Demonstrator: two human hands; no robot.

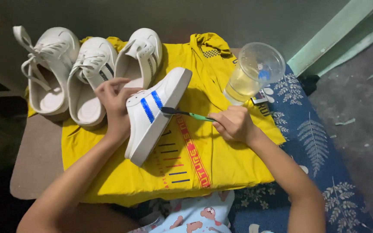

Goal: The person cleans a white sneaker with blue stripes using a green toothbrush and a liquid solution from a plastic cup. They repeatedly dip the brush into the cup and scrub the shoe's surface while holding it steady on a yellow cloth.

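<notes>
1. The right hand (235,124) is curled tight around the green handle of a toothbrush (186,113), gripping it near its end. The brush runs out from the hand toward 9 o'clock, and its dark bristled head rests against the side of a white shoe with blue stripes (156,113).
2. The left hand (114,103) is wrapped over the top edge of that shoe, fingers bent over the opening, holding it tipped on its side. The shoe's toe points toward 1 o'clock and its heel toward 7 o'clock; the two blue stripes lie just at 9 o'clock of the brush head.
3. Under the shoe and both hands lies a yellow cloth (221,164) with a red printed band and short dark lines, spread flat.
4. At 12 o'clock of the left hand, three more white shoes stand in a row at the cloth's far edge: the nearest white shoe (141,56) touching the held one, a middle white shoe (89,80) beside it, and a laced white shoe (50,69) farthest toward 9 o'clock.
5. At 12 o'clock of the right hand, close by, stands a clear plastic cup (253,73) holding pale yellow liquid.
6. Beneath the cloth, toward 3 and 5 o'clock, a blue fabric with white fern leaves (320,146) shows.
</notes>
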